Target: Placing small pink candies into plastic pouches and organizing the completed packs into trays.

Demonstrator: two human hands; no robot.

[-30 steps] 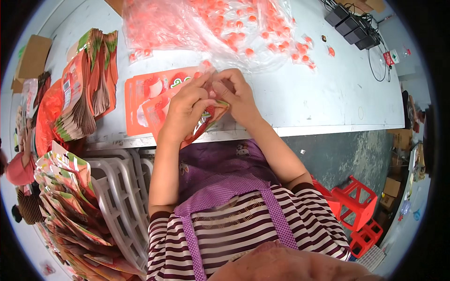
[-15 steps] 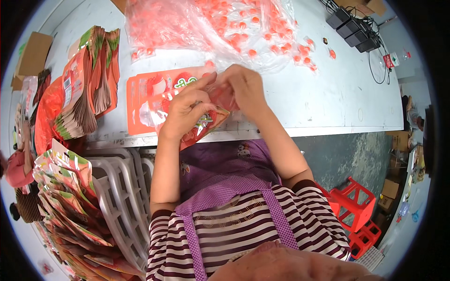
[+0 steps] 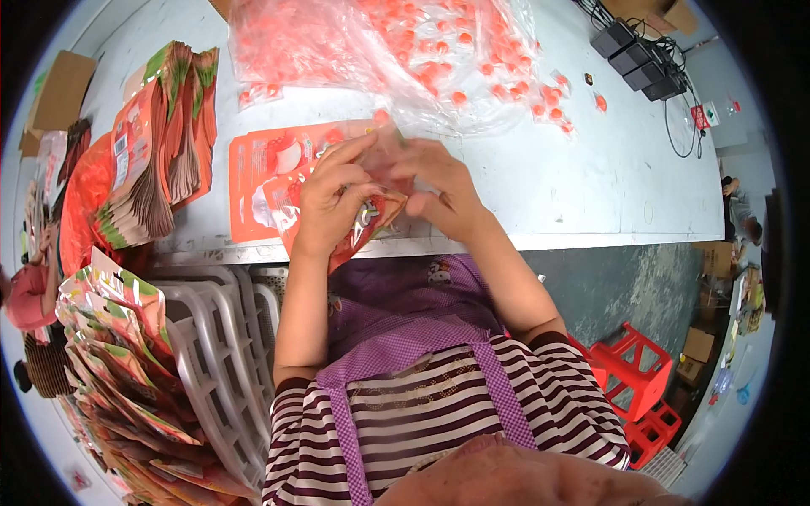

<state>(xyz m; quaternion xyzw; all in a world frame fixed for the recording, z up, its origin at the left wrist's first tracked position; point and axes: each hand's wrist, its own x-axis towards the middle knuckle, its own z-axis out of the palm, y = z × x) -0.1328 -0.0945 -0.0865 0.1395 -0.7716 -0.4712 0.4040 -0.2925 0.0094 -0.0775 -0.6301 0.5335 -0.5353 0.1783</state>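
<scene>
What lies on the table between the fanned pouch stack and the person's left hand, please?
In the head view, overlapping flat red pouches lie between the fanned pouch stack and the left hand.

Two bare hands, the left hand [image 3: 331, 198] and the right hand [image 3: 445, 190], were at the front edge of the white table [image 3: 591, 185], with one glossy red pouch [image 3: 359, 238] held. At least three flat red pouches [image 3: 253, 190] overlapped there. Toward the left edge stood at least two fanned red-and-green pouch bundles [image 3: 139, 181]; toward the far right corner, at least three black boxy adapters [image 3: 631, 61]. Wrapped round red pieces [image 3: 458, 98] were too many to count.
</scene>
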